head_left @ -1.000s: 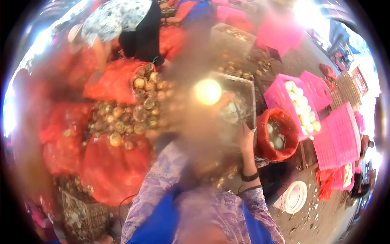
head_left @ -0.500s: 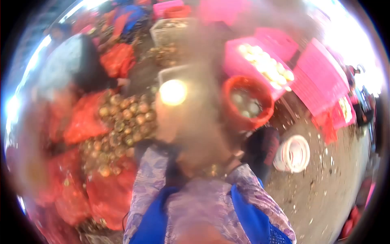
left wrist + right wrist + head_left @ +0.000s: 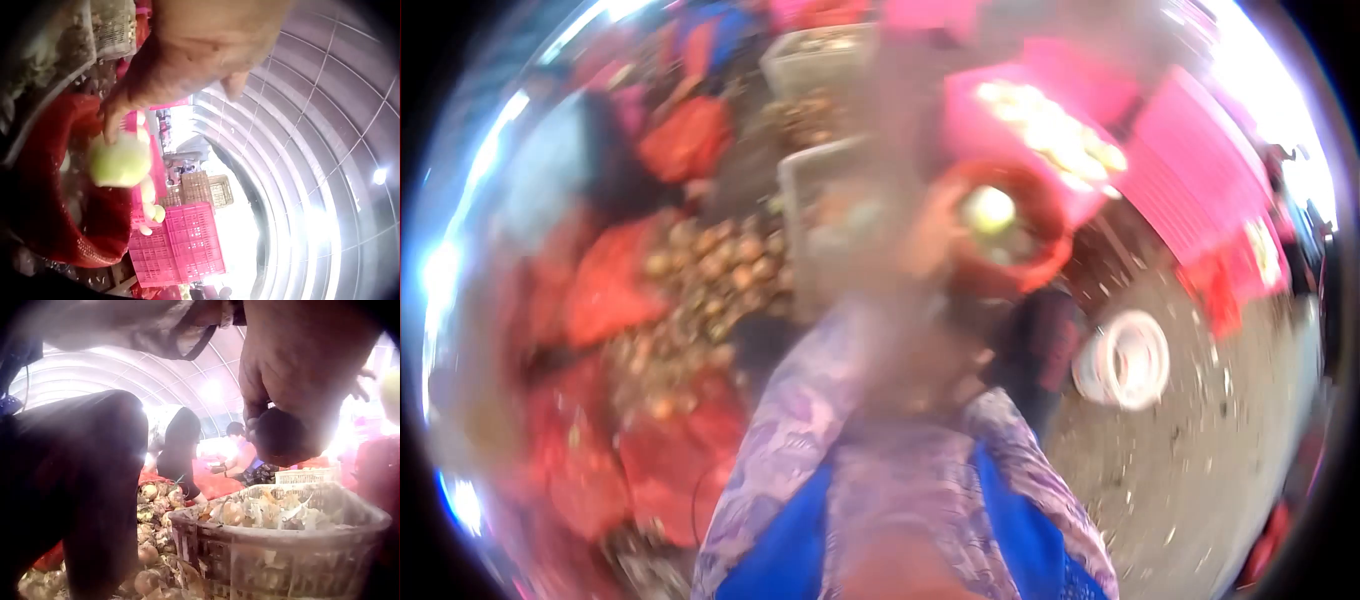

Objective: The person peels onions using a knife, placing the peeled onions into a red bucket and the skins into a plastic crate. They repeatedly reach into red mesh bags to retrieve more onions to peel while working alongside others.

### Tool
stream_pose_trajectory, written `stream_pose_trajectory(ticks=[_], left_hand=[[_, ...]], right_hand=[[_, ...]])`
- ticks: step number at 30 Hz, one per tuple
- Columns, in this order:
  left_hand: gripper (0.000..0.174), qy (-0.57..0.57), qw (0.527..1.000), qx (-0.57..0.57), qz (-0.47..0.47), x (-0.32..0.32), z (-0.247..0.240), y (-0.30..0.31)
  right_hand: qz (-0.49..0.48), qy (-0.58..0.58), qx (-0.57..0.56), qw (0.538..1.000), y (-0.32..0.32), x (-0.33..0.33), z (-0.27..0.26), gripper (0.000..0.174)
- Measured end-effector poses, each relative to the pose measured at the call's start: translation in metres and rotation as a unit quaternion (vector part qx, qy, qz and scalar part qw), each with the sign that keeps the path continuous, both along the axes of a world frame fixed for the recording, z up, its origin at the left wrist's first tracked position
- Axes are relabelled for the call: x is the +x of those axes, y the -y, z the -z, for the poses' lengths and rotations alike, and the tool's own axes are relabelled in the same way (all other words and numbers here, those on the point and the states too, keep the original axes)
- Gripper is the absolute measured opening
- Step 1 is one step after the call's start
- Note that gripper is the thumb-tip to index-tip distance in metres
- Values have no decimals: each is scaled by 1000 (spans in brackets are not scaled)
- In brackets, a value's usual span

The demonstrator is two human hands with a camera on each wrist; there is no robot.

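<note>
A peeled pale-green onion (image 3: 120,161) is over the red tub (image 3: 94,250) in the left wrist view. My left hand (image 3: 200,56) reaches out with its fingertips right at the onion, and the thumb stands away from it. In the head view, the onion (image 3: 992,210) shows bright above the red tub (image 3: 1050,262), with my left hand (image 3: 932,240) blurred beside it. My right hand (image 3: 300,375) has its fingers curled round a dark rounded thing (image 3: 278,434), whose kind is hidden. Below that hand stands a pale crate (image 3: 281,540) of onion skins.
Unpeeled onions (image 3: 720,260) lie heaped at the left beside red mesh sacks (image 3: 675,450). A pink crate (image 3: 960,110) of peeled onions stands behind the tub, with stacked pink crates (image 3: 1190,180) to its right. A white bucket (image 3: 1125,360) is on the floor.
My left hand has moved right with the onion, from over the pale crate to over the red tub. The head view has swung right, and my right hand has drawn back toward my body.
</note>
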State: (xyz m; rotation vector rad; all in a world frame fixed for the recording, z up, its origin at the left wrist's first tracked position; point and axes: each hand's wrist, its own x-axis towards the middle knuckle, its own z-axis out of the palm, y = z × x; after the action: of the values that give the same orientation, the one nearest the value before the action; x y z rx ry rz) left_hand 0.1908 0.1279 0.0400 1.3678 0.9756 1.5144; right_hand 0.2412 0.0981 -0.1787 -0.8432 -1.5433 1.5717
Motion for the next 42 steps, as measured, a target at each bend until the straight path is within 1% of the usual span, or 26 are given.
stream_pose_trajectory(ticks=[2, 3, 4, 5, 6, 7, 8, 10, 11, 12, 13, 16, 18, 19, 21, 22, 24, 26, 28, 30, 32, 36, 38, 40, 41, 42], left_hand=[[42, 151, 986, -22, -73, -31, 45, -5], [40, 132, 984, -6, -118, -51, 43, 11], [40, -62, 982, 43, -173, -74, 44, 36], [39, -288, 914, 85, -273, -95, 27, 66], [38, -438, 809, 125, -372, -117, 10, 96], [32, -162, 912, 115, -359, -141, -1, 132], [25, 129, 939, 111, -299, -156, -11, 155], [18, 308, 868, 34, -389, -211, 3, 206], [18, 195, 811, -48, -550, -257, 45, 238], [21, 202, 770, -28, -604, -299, 93, 272], [24, 205, 726, -11, -657, -341, 142, 306], [26, 115, 666, -68, -734, -365, 183, 382], [29, -8, 537, -112, -836, -417, 271, 434], [29, -7, 529, -114, -841, -418, 269, 443], [30, -109, 424, -266, -859, -414, 266, 463], [30, -106, 418, -269, -861, -418, 269, 472], [29, -261, 358, -338, -831, -440, 289, 495], [30, -247, 379, -353, -819, -449, 298, 503], [51, -308, 421, -504, -689, -457, 301, 500], [58, -426, 407, -572, -571, -440, 265, 483], [47, -329, 423, -595, -598, -436, 259, 473], [48, -353, 415, -592, -594, -437, 270, 475], [50, -368, 408, -605, -577, -434, 279, 474], [58, -412, 378, -545, -625, -439, 310, 480], [63, -386, 391, -511, -661, -425, 292, 473], [63, -383, 388, -509, -666, -424, 290, 476]], right_hand=[[-7, -22, -7, 1000, -5, -4, -15, 37], [-6, -35, -13, 999, -12, -6, -18, 38], [-12, -42, -17, 999, -18, -12, -20, 38], [-14, -49, -19, 999, -24, -17, -20, 38], [-28, -58, -13, 998, -30, -13, -7, 30], [-31, -47, -18, 998, -35, -22, 6, 29], [-13, -40, -23, 999, -42, -19, 18, 29], [6, -34, 25, 999, -44, -19, 27, 24], [19, -40, 53, 998, -40, -22, 24, 22], [15, -9, -30, 999, -37, -16, 20, 19], [26, 8, 0, 1000, -42, -15, 32, 17], [46, 20, -14, 999, -51, -7, 57, 23], [65, 46, -63, 995, -48, -3, 48, 31], [63, 19, -66, 996, -39, -7, 33, 32], [59, 24, -71, 995, -36, -8, 33, 36], [65, 33, -67, 995, -38, -7, 34, 37], [64, 35, -55, 996, -39, -7, 38, 33], [65, 48, -56, 995, -37, -9, 35, 29], [51, 67, -45, 995, -32, -7, 30, 29], [39, 69, -24, 997, -31, -17, 25, 30], [62, 130, 65, 987, -28, -19, 29, 35], [34, 112, 13, 993, -20, -18, 22, 36], [39, 132, 85, 987, -50, -8, 77, 37], [47, 84, 240, 966, -60, -13, 90, 39], [47, 83, 252, 963, -59, -16, 86, 41], [28, 88, 126, 988, -44, -19, 60, 42]])
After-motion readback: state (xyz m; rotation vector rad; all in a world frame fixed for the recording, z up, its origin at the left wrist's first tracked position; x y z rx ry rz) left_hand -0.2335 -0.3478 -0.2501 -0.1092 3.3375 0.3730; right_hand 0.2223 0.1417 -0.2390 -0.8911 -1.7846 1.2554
